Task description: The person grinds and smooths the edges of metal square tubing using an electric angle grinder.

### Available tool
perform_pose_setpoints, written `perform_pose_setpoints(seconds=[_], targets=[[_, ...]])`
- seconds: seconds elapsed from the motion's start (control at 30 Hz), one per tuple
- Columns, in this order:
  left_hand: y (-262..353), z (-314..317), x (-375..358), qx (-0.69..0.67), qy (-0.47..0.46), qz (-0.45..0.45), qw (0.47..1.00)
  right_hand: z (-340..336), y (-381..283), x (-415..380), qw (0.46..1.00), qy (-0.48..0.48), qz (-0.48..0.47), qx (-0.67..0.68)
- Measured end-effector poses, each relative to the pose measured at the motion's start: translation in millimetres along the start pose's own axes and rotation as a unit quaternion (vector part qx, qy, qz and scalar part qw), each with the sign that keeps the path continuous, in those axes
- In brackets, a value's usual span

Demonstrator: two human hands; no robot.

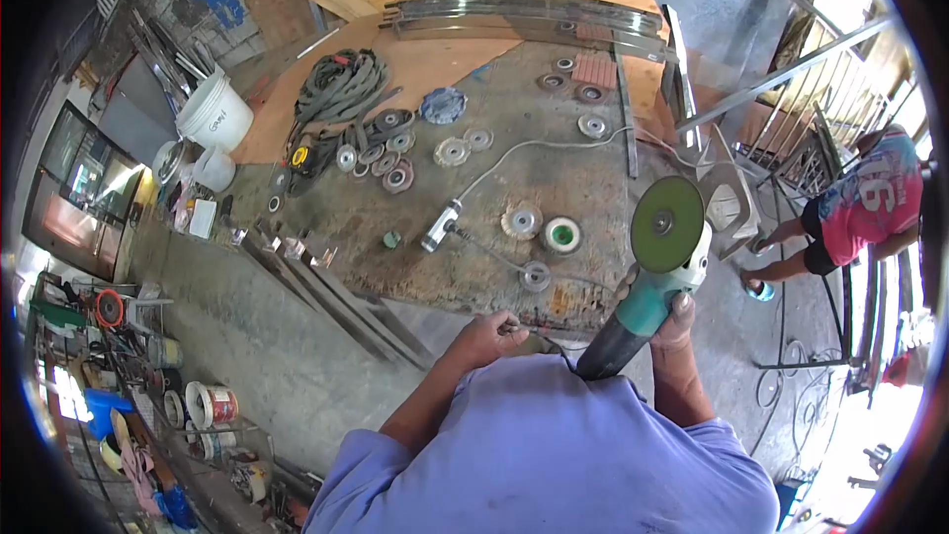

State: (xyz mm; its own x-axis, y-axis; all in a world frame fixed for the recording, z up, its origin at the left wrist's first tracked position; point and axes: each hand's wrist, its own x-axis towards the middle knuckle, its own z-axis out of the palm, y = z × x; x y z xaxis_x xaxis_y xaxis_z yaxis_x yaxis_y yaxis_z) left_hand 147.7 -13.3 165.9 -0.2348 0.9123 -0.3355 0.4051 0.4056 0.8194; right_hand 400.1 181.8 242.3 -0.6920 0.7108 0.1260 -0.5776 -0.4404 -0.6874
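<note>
My right hand (pixel 675 321) grips an angle grinder (pixel 638 314) with a teal and black body, held upright near my chest. A green-faced disc (pixel 668 224) is mounted at its top, turned toward me. By the table's front edge, my left hand (pixel 491 338) is closed, its fingertips pinched around something small and dark. A thin dark line, like a cord, runs from near those fingers toward the grinder's lower end. A loose grinding disc (pixel 535 277) lies on the table just beyond my left hand.
On the worktable (pixel 326 247) lie several discs, a white extension socket (pixel 441 225), coiled straps (pixel 341 89) and a tape measure (pixel 300 156). Metal bars (pixel 524 15) line its back. Metal tubes (pixel 316 282) jut from the front left. A person (pixel 860 203) bends at the right.
</note>
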Motion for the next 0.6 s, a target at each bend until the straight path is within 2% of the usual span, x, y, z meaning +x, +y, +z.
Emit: perform_pose_setpoints(seconds=[0.07,0.17,0.23,0.37,0.43,0.47,0.5,0.57,0.6], targets=[[-1,-1,14,-0.027,-0.004,-0.007,1.000,-3,-7,1,1.000,0.009,-0.014,0.011],[7,-19,30,0.026,0.012,-0.003,1.000,-14,-12,0,0.999,0.033,-0.042,0.013],[5,-29,45,0.001,0.010,0.007,1.000,-26,-10,-2,0.997,0.069,-0.043,-0.003],[-21,-32,86,-0.028,-0.044,-0.023,0.998,-47,2,-13,0.989,0.143,-0.048,0.002],[-16,-30,104,-0.008,-0.076,-0.004,0.997,-28,-16,-14,0.984,0.159,-0.071,0.024],[-8,-30,112,0.001,-0.091,0.003,0.996,-27,-17,-12,0.986,0.154,-0.051,0.033],[18,-34,113,0.027,-0.097,0.055,0.993,-30,-17,-17,0.987,0.154,-0.036,0.041],[6,-17,136,-0.039,-0.128,0.034,0.990,-36,-24,-39,0.980,0.195,-0.038,0.015],[-4,-10,149,-0.047,-0.127,0.062,0.989,-37,-27,-41,0.974,0.222,-0.040,-0.010]])
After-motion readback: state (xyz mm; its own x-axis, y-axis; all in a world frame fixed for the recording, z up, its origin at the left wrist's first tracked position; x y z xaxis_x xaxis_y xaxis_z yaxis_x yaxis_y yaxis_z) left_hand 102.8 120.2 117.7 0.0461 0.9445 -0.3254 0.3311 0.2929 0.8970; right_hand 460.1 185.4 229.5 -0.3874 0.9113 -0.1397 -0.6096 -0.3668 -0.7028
